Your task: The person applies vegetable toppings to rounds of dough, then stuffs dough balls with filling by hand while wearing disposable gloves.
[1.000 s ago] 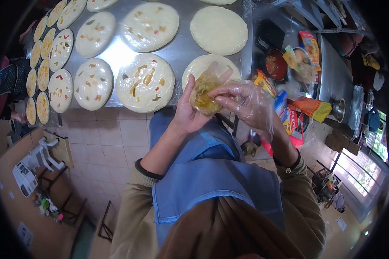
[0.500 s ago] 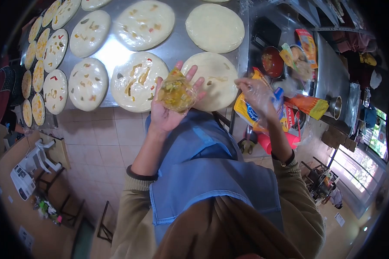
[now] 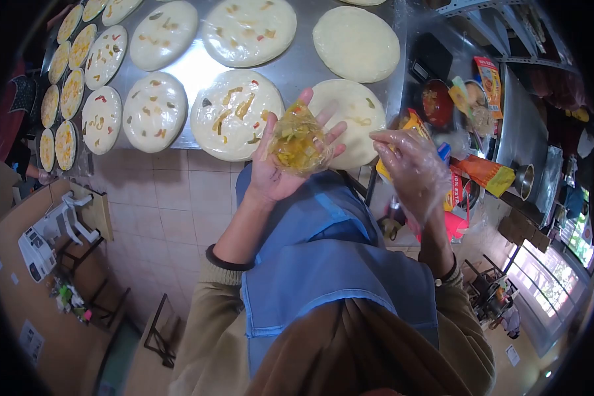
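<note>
The topping bag (image 3: 299, 144) hides part of the left hand's (image 3: 280, 168) palm.

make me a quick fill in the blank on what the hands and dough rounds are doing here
1. The left hand cradles a clear bag of chopped filling in its open ____.
2. The right hand wears a clear plastic ____.
3. The dough rounds lie on a ____ table.
4. The round at the far right, top row, carries ____ toppings.

Missing words: palm; glove; metal; no

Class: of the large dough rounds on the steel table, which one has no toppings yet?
The plain dough round at the far right; every other carries coloured bits.
</note>
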The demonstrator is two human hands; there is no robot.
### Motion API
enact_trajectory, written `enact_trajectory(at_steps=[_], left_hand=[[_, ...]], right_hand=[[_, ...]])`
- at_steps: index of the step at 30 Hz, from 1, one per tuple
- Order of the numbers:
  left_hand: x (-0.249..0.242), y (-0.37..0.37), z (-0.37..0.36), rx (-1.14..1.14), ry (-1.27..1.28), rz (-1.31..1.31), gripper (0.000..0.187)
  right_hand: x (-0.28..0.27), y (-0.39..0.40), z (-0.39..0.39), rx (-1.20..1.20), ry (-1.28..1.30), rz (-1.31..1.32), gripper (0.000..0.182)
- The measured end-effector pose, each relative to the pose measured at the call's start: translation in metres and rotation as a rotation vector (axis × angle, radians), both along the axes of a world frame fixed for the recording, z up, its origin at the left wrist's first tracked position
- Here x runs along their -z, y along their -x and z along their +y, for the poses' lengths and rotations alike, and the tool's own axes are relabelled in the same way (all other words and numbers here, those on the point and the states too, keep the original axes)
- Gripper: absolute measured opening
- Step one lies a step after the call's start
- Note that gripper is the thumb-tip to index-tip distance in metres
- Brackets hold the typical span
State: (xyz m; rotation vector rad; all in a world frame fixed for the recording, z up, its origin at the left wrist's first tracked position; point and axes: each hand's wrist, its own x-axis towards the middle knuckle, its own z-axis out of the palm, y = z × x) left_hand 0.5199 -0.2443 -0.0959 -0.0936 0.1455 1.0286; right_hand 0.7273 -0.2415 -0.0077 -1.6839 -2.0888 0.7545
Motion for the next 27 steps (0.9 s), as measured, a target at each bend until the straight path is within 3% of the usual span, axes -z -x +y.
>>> enact_trajectory(at_steps=[4,6,8,11,17,20,23,26,27], left_hand=[[-0.013,-0.006,-0.001,0.027,-0.038,0.054,0.063],[-0.017,-0.011,-0.002,0.043,-0.074,0.083,0.065],[-0.019,-0.014,-0.004,0.050,-0.122,0.108,0.068],[-0.020,-0.016,-0.006,-0.013,-0.110,-0.027,0.068],[-0.021,-0.020,-0.008,-0.022,-0.067,0.066,0.073],[-0.026,-0.018,-0.006,0.014,-0.058,0.065,0.073],[-0.028,-0.019,-0.005,0.023,-0.004,-0.006,0.072],[-0.024,-0.017,-0.005,0.048,0.029,-0.039,0.070],[-0.022,-0.017,-0.005,0.052,0.017,-0.109,0.070]], right_hand=[[-0.041,0.031,0.007,-0.338,-0.005,-0.111,0.029],[-0.027,0.033,0.000,-0.460,-0.141,-0.139,0.037],[-0.025,0.038,-0.006,-0.554,-0.090,-0.176,0.049],[-0.021,0.052,-0.009,-0.492,-0.257,-0.132,0.034],[-0.018,0.054,0.001,-0.508,-0.228,-0.097,0.036],[-0.035,0.059,0.023,-0.462,0.223,-0.123,0.032],[-0.035,0.050,0.030,-0.477,0.031,-0.037,0.028],[-0.047,0.051,0.041,-0.353,0.255,-0.029,0.027],[-0.044,0.048,0.043,-0.455,0.088,-0.072,0.024]])
